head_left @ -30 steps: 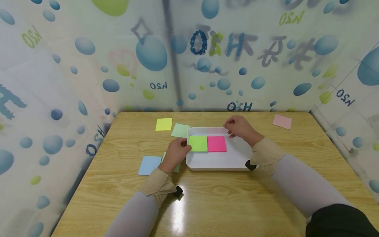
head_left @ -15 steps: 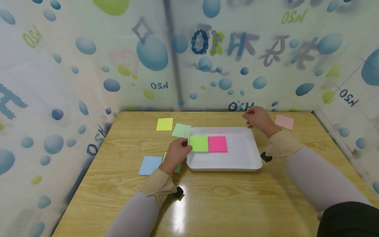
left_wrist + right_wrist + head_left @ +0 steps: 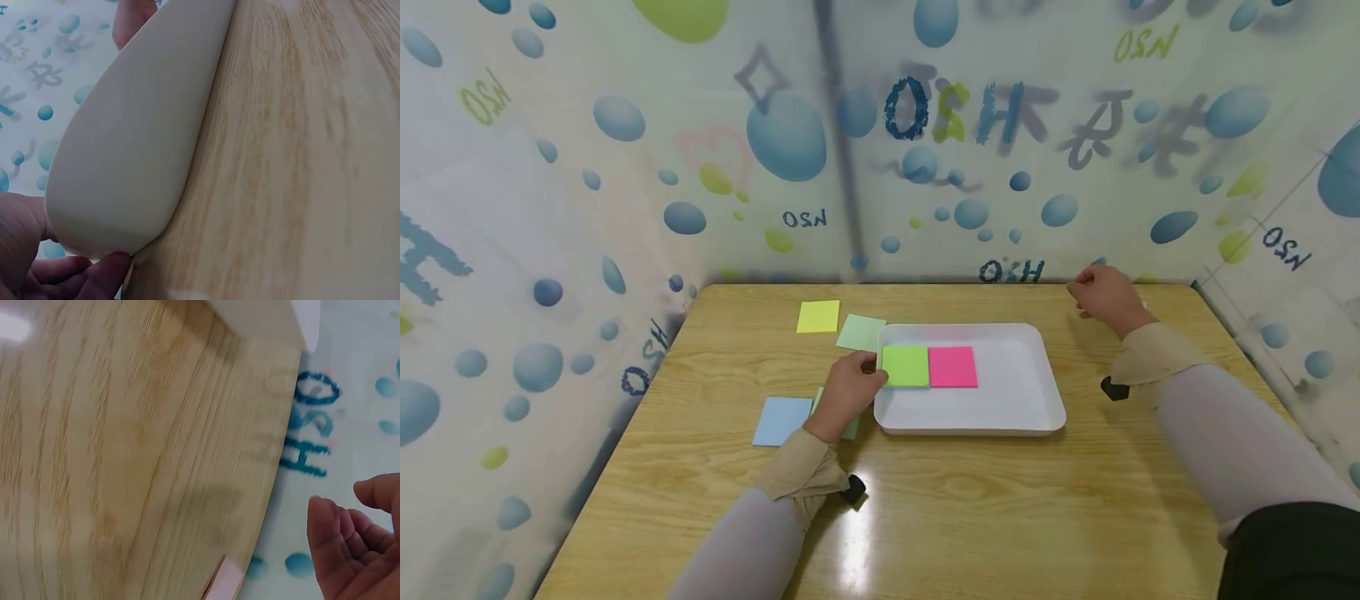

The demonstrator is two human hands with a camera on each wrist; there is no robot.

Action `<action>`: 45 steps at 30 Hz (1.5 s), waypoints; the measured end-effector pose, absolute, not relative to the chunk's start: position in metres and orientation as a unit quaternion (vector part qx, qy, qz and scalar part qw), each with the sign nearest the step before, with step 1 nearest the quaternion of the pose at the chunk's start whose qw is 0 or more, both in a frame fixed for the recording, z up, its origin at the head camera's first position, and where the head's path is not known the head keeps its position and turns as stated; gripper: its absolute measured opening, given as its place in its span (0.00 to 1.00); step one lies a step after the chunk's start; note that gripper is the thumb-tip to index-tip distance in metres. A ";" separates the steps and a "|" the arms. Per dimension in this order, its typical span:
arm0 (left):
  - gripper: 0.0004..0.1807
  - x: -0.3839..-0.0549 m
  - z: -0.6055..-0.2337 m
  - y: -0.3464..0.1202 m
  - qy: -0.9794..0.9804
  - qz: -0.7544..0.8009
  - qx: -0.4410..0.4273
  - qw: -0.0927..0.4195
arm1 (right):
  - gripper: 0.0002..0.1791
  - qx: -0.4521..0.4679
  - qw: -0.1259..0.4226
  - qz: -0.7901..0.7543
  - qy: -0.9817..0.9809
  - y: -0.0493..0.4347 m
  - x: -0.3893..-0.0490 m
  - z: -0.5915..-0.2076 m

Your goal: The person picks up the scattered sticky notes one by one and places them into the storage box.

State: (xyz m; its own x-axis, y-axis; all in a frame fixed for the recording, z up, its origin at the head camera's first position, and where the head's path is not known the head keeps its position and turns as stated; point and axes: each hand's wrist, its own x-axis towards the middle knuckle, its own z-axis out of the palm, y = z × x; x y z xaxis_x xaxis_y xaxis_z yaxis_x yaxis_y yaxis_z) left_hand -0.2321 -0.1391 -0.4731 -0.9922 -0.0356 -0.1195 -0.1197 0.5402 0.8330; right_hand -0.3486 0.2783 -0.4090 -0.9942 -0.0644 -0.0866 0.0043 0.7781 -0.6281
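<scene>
My left hand grips the left rim of a white tray, thumb over the edge. In the left wrist view its fingers press against the tray's outer corner. Inside the tray, a lime green sticky note pad and a hot pink sticky note pad lie side by side. At the back right, above the tabletop, my right hand is loosely curled and holds nothing. A pale pink sticky note pad lies near it in the right wrist view; the hand mostly hides that pad in the head view.
Left of the tray, a yellow sticky note pad, a pale green one and a blue one lie on the wooden table. Another green pad is partly behind my left wrist. A patterned curtain borders the table.
My right hand has moved right, from over the tray's back edge to the pale pink pad, now covering most of it. The left hand stays at the tray's rim.
</scene>
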 end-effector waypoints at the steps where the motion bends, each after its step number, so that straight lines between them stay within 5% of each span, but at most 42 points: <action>1: 0.24 -0.232 -0.474 -0.139 0.876 0.478 -0.045 0.044 | 0.26 -0.014 0.052 -0.331 0.942 0.283 -0.350 -0.410; 22: 0.24 -0.233 -0.473 -0.139 0.879 0.473 -0.044 0.039 | 0.37 -0.021 0.058 -0.208 0.976 0.346 -0.351 -0.427; 35: 0.23 -0.234 -0.476 -0.138 0.879 0.473 -0.048 0.040 | 0.51 -0.065 0.143 -0.149 0.976 0.371 -0.371 -0.447; 45: 0.23 -0.233 -0.475 -0.139 0.875 0.479 -0.049 0.042 | 0.48 -0.116 0.158 -0.084 0.977 0.371 -0.380 -0.452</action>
